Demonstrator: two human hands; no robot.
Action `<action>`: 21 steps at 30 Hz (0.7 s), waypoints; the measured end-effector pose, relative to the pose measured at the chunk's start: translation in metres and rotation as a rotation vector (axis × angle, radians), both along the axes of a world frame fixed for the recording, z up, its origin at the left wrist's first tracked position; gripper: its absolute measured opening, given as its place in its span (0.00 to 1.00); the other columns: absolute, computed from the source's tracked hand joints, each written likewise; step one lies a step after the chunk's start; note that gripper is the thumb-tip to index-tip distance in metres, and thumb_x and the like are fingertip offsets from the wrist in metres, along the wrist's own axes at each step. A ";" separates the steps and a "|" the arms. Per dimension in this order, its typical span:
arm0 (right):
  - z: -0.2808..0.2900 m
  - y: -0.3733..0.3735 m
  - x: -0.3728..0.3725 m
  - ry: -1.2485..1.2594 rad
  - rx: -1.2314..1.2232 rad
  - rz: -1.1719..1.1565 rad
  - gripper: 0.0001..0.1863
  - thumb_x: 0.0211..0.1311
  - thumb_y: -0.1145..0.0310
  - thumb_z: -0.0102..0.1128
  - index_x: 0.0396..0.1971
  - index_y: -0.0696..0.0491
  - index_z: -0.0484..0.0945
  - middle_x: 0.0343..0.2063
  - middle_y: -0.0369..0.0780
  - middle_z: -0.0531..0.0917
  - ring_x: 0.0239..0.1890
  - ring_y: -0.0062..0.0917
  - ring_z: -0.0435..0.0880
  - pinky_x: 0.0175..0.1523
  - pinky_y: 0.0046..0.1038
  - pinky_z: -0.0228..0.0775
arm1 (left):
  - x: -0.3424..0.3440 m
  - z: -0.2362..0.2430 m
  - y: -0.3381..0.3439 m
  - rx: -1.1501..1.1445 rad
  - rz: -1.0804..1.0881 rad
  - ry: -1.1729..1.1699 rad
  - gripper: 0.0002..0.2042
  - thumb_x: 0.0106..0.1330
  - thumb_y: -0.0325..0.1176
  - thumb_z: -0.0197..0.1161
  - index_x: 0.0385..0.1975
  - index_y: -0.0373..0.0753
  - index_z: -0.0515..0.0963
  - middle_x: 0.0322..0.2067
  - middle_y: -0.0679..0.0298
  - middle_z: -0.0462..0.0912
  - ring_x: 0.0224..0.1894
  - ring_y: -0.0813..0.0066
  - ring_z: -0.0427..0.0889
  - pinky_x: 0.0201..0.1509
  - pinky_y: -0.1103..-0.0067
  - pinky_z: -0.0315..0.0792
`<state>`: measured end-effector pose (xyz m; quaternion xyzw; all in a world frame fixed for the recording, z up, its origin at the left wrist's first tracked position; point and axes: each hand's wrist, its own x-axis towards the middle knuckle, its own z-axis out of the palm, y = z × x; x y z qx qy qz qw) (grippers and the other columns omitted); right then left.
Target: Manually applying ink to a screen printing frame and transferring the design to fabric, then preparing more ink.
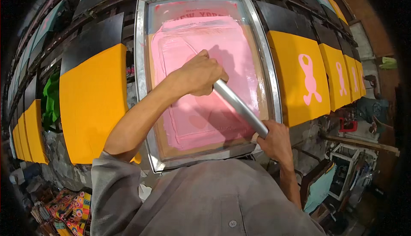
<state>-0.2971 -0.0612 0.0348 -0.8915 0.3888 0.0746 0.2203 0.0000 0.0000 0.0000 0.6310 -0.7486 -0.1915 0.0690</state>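
Note:
Both my hands grip a silver squeegee (240, 108), which lies slantwise across a screen-printing frame (272, 71). My left hand (201, 73) is closed round its upper end, near the middle of the mesh. Lower down, my right hand (276, 139) is wrapped round the other end, over the frame's right side. Pink ink (180, 47) covers most of the mesh, with thicker ridges along its edges and top. Under the ink a faint darker shape shows through. The squeegee's blade is mostly hidden beneath its metal bar.
On the right, several yellow cloth pieces (295, 103) on dark boards carry a pink figure. A plain yellow piece (92, 107) lies left of the frame. Green cloth (51, 99) hangs farther left. A colourful printed pile (70, 210) is at lower left, and a red object (348, 124) at right.

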 end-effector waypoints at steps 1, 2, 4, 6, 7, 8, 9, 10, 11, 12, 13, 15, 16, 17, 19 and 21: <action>0.001 0.002 0.004 -0.009 0.018 0.018 0.16 0.43 0.72 0.62 0.36 0.55 0.85 0.32 0.50 0.84 0.37 0.48 0.83 0.45 0.42 0.74 | 0.003 0.002 0.006 -0.061 -0.007 0.035 0.13 0.40 0.23 0.62 0.30 0.41 0.83 0.27 0.61 0.83 0.37 0.62 0.81 0.53 0.68 0.61; 0.002 0.002 0.010 0.010 0.027 0.019 0.15 0.43 0.72 0.63 0.35 0.55 0.84 0.31 0.49 0.84 0.36 0.48 0.83 0.44 0.42 0.74 | 0.007 0.004 0.012 -0.110 -0.006 0.066 0.14 0.40 0.23 0.62 0.30 0.42 0.83 0.26 0.62 0.83 0.36 0.63 0.80 0.53 0.68 0.61; 0.012 0.008 0.018 -0.025 0.067 0.098 0.15 0.43 0.71 0.63 0.35 0.55 0.84 0.30 0.49 0.84 0.36 0.48 0.83 0.44 0.42 0.74 | 0.014 0.019 0.036 -0.024 0.046 0.065 0.14 0.40 0.22 0.62 0.30 0.42 0.83 0.26 0.63 0.83 0.36 0.62 0.80 0.53 0.68 0.61; 0.014 0.001 0.038 -0.053 0.087 0.163 0.15 0.43 0.71 0.63 0.35 0.55 0.84 0.29 0.48 0.84 0.36 0.48 0.83 0.44 0.43 0.74 | 0.031 0.033 0.057 0.046 0.146 0.054 0.14 0.41 0.22 0.62 0.31 0.43 0.83 0.27 0.63 0.83 0.37 0.61 0.81 0.55 0.67 0.61; 0.015 -0.008 0.050 -0.057 0.054 0.230 0.15 0.44 0.70 0.63 0.36 0.54 0.84 0.30 0.48 0.84 0.36 0.48 0.83 0.45 0.43 0.74 | 0.040 0.040 0.065 0.066 0.163 0.031 0.14 0.41 0.22 0.62 0.31 0.43 0.83 0.27 0.63 0.83 0.37 0.61 0.81 0.55 0.67 0.61; 0.016 -0.019 0.063 -0.093 0.013 0.300 0.16 0.44 0.70 0.63 0.38 0.54 0.84 0.30 0.48 0.84 0.36 0.47 0.83 0.45 0.43 0.75 | 0.049 0.046 0.071 -0.031 0.221 0.052 0.14 0.41 0.22 0.61 0.29 0.44 0.83 0.25 0.62 0.83 0.37 0.60 0.81 0.54 0.66 0.62; 0.016 -0.030 0.078 -0.077 -0.040 0.340 0.16 0.45 0.70 0.63 0.37 0.53 0.83 0.31 0.48 0.84 0.37 0.47 0.83 0.45 0.43 0.75 | 0.056 0.050 0.075 -0.130 0.278 0.074 0.13 0.42 0.22 0.60 0.28 0.44 0.83 0.23 0.60 0.83 0.38 0.58 0.82 0.53 0.65 0.64; 0.015 -0.043 0.094 -0.116 -0.112 0.388 0.15 0.45 0.70 0.62 0.37 0.53 0.83 0.32 0.48 0.84 0.37 0.47 0.83 0.45 0.44 0.75 | 0.064 0.053 0.077 -0.173 0.318 0.078 0.14 0.42 0.23 0.61 0.31 0.44 0.84 0.25 0.59 0.84 0.38 0.57 0.83 0.52 0.64 0.66; 0.015 -0.059 0.110 -0.075 -0.110 0.419 0.14 0.46 0.70 0.61 0.36 0.53 0.82 0.32 0.48 0.84 0.37 0.48 0.82 0.44 0.44 0.74 | 0.071 0.053 0.077 -0.139 0.347 0.054 0.14 0.42 0.23 0.61 0.31 0.44 0.84 0.25 0.59 0.84 0.38 0.57 0.83 0.52 0.64 0.66; 0.015 -0.073 0.123 -0.181 -0.142 0.460 0.13 0.45 0.72 0.60 0.34 0.54 0.81 0.32 0.48 0.83 0.37 0.48 0.82 0.45 0.45 0.74 | 0.078 0.052 0.073 -0.195 0.415 0.019 0.15 0.42 0.23 0.62 0.32 0.44 0.85 0.26 0.59 0.85 0.38 0.57 0.83 0.52 0.65 0.68; 0.012 -0.089 0.137 -0.155 -0.140 0.451 0.13 0.45 0.72 0.60 0.34 0.54 0.81 0.32 0.48 0.83 0.37 0.48 0.82 0.45 0.45 0.74 | 0.086 0.049 0.068 -0.286 0.462 -0.011 0.16 0.42 0.24 0.62 0.34 0.44 0.85 0.27 0.59 0.85 0.37 0.57 0.83 0.51 0.65 0.69; 0.004 -0.118 0.165 -0.334 -0.178 0.577 0.14 0.45 0.72 0.60 0.36 0.52 0.82 0.32 0.48 0.84 0.38 0.47 0.82 0.45 0.45 0.74 | 0.100 0.039 0.057 -0.279 0.499 -0.019 0.16 0.43 0.25 0.62 0.35 0.45 0.85 0.28 0.58 0.86 0.37 0.57 0.84 0.48 0.67 0.70; -0.002 -0.129 0.174 -0.341 -0.184 0.583 0.14 0.45 0.72 0.60 0.36 0.52 0.82 0.32 0.48 0.84 0.38 0.47 0.82 0.45 0.45 0.74 | 0.104 0.032 0.052 -0.278 0.531 -0.011 0.16 0.44 0.26 0.63 0.35 0.45 0.85 0.29 0.59 0.86 0.37 0.58 0.84 0.48 0.66 0.70; -0.009 -0.137 0.183 -0.310 -0.182 0.571 0.14 0.45 0.73 0.60 0.37 0.54 0.82 0.32 0.48 0.83 0.39 0.47 0.82 0.46 0.45 0.74 | 0.107 0.023 0.048 -0.301 0.551 0.000 0.15 0.45 0.27 0.64 0.36 0.45 0.85 0.29 0.59 0.86 0.38 0.58 0.84 0.49 0.66 0.69; -0.026 -0.140 0.192 -0.288 -0.178 0.559 0.15 0.45 0.75 0.59 0.37 0.55 0.81 0.33 0.48 0.83 0.40 0.47 0.82 0.47 0.44 0.73 | 0.097 0.001 0.037 -0.282 0.594 0.027 0.14 0.49 0.29 0.66 0.38 0.47 0.84 0.32 0.61 0.86 0.39 0.59 0.84 0.51 0.66 0.66; -0.036 -0.139 0.194 -0.299 -0.297 0.569 0.16 0.45 0.77 0.59 0.38 0.56 0.81 0.33 0.48 0.82 0.41 0.47 0.81 0.50 0.42 0.73 | 0.092 -0.008 0.038 -0.349 0.588 -0.120 0.14 0.49 0.28 0.64 0.37 0.46 0.84 0.31 0.60 0.86 0.38 0.59 0.84 0.50 0.66 0.65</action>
